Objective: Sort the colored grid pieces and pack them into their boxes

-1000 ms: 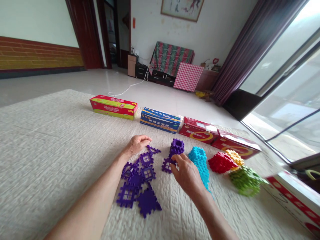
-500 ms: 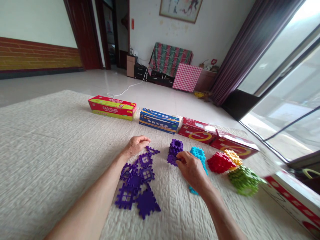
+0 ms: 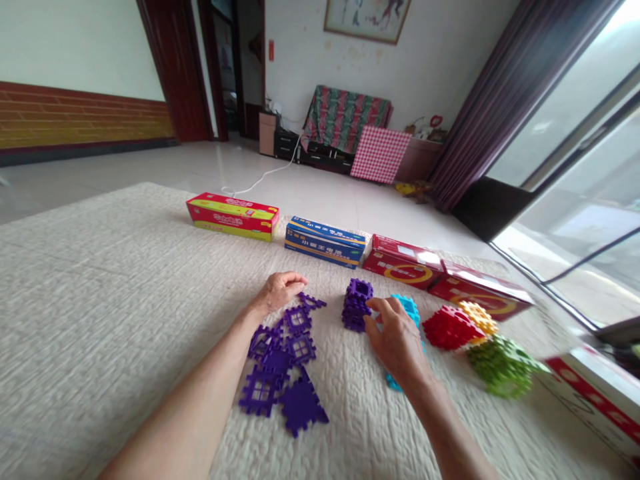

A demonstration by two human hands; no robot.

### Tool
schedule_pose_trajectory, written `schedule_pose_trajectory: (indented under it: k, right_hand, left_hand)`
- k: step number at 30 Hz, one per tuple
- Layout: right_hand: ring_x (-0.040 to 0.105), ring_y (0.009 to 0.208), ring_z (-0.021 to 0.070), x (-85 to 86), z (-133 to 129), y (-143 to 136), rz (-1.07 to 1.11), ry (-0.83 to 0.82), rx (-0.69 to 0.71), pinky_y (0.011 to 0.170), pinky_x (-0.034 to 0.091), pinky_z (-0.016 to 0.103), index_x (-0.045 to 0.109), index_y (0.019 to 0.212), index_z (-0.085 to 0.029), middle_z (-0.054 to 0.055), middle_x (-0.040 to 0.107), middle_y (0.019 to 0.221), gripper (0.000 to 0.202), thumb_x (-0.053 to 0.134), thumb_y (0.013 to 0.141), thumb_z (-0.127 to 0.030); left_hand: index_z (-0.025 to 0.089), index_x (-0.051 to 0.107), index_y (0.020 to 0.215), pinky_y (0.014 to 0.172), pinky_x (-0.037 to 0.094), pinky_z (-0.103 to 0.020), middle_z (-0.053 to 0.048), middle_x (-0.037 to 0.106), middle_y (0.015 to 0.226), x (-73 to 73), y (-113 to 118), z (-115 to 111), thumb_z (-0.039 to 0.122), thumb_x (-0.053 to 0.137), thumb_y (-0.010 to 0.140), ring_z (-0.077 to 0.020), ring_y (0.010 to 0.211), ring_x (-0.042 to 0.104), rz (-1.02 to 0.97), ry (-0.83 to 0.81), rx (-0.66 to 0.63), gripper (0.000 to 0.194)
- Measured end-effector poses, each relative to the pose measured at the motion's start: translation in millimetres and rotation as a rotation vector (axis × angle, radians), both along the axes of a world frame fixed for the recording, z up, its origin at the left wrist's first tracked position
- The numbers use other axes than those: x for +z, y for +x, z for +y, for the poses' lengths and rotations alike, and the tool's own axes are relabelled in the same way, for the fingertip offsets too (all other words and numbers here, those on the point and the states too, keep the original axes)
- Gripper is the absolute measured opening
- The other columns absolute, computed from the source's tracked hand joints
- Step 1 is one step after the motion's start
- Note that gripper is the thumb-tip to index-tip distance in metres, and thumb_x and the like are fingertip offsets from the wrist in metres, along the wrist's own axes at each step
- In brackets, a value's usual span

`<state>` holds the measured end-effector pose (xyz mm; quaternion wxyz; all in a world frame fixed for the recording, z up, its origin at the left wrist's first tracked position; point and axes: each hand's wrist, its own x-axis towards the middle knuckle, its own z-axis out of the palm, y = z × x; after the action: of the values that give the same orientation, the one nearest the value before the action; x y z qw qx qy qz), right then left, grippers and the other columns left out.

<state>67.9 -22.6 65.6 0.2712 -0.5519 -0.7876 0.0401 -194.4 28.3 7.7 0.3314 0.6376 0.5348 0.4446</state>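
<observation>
Beside square purple plastic stack (image 3: 354, 312), half-open empty right hand (image 3: 395, 331) probably steadied it; left hand (image 3: 278, 292) curled, hold unclear.

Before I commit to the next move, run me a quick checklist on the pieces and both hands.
1. Purple stack upright: ok.
2. Right hand clear of that stack: cannot tell; its fingertips are right beside it, contact unclear.
3. Left hand holding nothing: cannot tell; its palm is hidden.
4. Loose purple pieces spread without overlap: not ok; several overlap.
5. Light-blue pieces fully visible: not ok; partly hidden.
6. Red pieces apart from the purple ones: ok.
</observation>
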Motion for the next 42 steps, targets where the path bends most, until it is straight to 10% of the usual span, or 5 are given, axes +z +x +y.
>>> schedule_pose_trajectory:
  k: [11,28,37,42]
  right_hand:
    - [0.056,0.098,0.0166,-11.4,-32.3,-43.6,0.016,-0.219,0.603,0.087,0.046,0.031,0.058,0.108,-0.023,0.004,0.057,0.108,0.029,0.055,0.081,-0.013]
    - [0.055,0.090,0.0156,-21.2,-25.5,-40.3,-0.043,-0.196,0.615,0.082,0.045,0.029,0.062,0.095,-0.019,0.006,0.060,0.097,0.027,0.038,0.090,-0.009]
    - [0.059,0.070,0.0129,8.3,-37.0,-31.1,-0.194,-0.416,0.512,0.066,0.044,0.025,0.063,0.080,-0.019,0.001,0.063,0.074,0.020,0.048,0.076,-0.008]
    - [0.056,0.105,0.0188,12.2,-35.7,-31.0,-0.146,-0.277,0.580,0.089,0.045,0.034,0.060,0.109,-0.020,0.006,0.062,0.115,0.049,0.043,0.068,0.000]
  left_hand:
    - [0.015,0.071,0.089,0.068,0.047,-0.024,-0.003,0.072,0.081,0.9,1.6,-0.5,0.033,0.054,0.075,-0.0156,0.074,0.063,0.009,0.021,0.015,0.028]
    - [0.014,0.072,0.087,0.062,0.045,-0.023,-0.003,0.071,0.075,1.8,3.4,-1.0,0.032,0.055,0.073,-0.0141,0.065,0.060,-0.015,0.014,0.026,0.029]
    - [0.015,0.072,0.087,0.063,0.046,-0.023,-0.004,0.072,0.077,1.4,2.9,-0.3,0.032,0.056,0.072,-0.0151,0.069,0.062,-0.025,0.012,0.013,0.028]
    - [0.016,0.072,0.088,0.064,0.046,-0.023,-0.003,0.072,0.078,1.0,2.6,-0.6,0.032,0.055,0.072,-0.0148,0.069,0.063,-0.022,0.003,0.007,0.028]
